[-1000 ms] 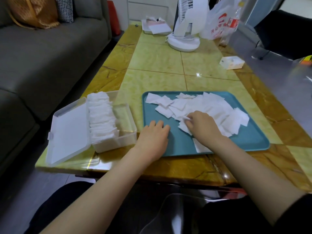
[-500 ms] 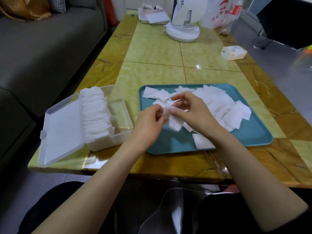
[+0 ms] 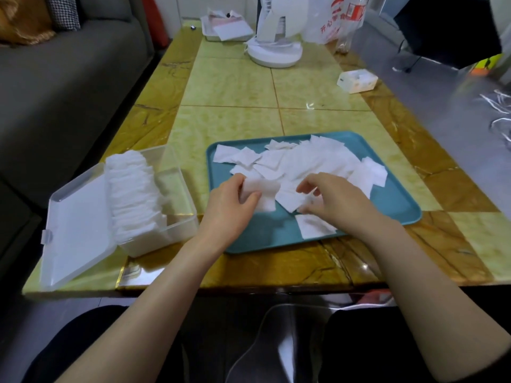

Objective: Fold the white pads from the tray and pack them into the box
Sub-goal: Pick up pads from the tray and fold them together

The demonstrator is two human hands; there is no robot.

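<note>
1. The tabletop [image 3: 235,87] is glossy, tiled in pale green and amber marble-like squares with thin seams, and it reflects light near its middle.
2. A teal tray [image 3: 392,200] lies on the near part of the tabletop, in front of the person. Loose white pads [image 3: 318,161] lie scattered and overlapping across its far half, and a single pad [image 3: 312,226] lies near its front rim.
3. The left hand [image 3: 229,205] grips a folded pad [image 3: 265,192] between thumb and fingers, above the tray's left part.
4. The right hand [image 3: 337,200] hovers over the tray with fingers bent. It is blurred, and whether it pinches a pad cannot be told.
5. A clear box [image 3: 177,183] stands just left of the tray, with its lid [image 3: 77,228] swung open flat to the left. A row of folded pads [image 3: 132,189] fills the box's left part, and its right part shows the bare bottom.
6. At the far end of the tabletop stand a white fan base [image 3: 273,51], a white dish [image 3: 226,29] holding papers, and a plastic bag [image 3: 331,20] with red print. A small white case [image 3: 357,81] sits near the right edge.
7. A grey sofa [image 3: 69,78] runs along the left of the tabletop, with an orange cushion [image 3: 22,20] at its far end.
8. Grey floor [image 3: 442,106] lies to the right.
</note>
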